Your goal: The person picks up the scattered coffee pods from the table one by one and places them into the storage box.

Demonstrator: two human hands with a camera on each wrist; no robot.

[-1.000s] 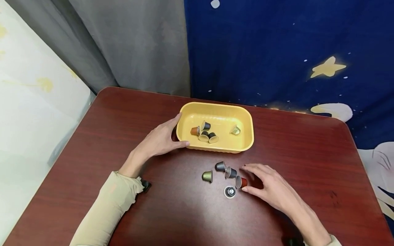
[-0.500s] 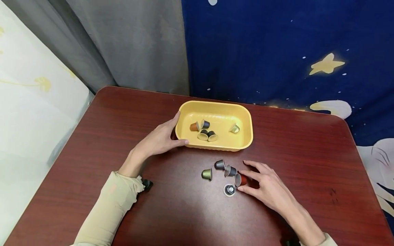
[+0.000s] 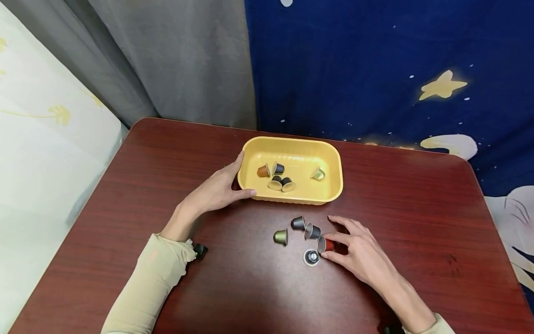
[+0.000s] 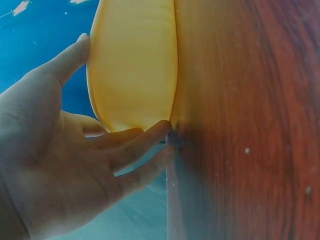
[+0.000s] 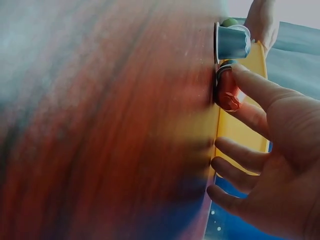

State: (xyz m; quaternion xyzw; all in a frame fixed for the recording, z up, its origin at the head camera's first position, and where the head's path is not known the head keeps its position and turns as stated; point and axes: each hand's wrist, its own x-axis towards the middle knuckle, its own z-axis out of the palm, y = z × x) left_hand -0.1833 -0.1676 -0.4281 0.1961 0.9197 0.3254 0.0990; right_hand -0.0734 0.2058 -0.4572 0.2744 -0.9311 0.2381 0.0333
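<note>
My left hand holds the left end of a yellow plastic bin, thumb on the front rim and fingers spread around the end wall. With thumb and index finger, my right hand pinches a red coffee capsule lying on its side, its wide end facing left. The other right fingers are spread, as the right wrist view shows. Close beside the red capsule, a silver-and-black capsule stands on its rim. Dark grey, black and green capsules lie just left of it.
Inside the bin, an orange capsule and several black ones cluster on the left, with a gold one on the right. The reddish-brown table ends at curtains behind the bin.
My right hand has moved slightly left, and its thumb and index finger have closed on the red capsule. The left hand stays at the bin.
</note>
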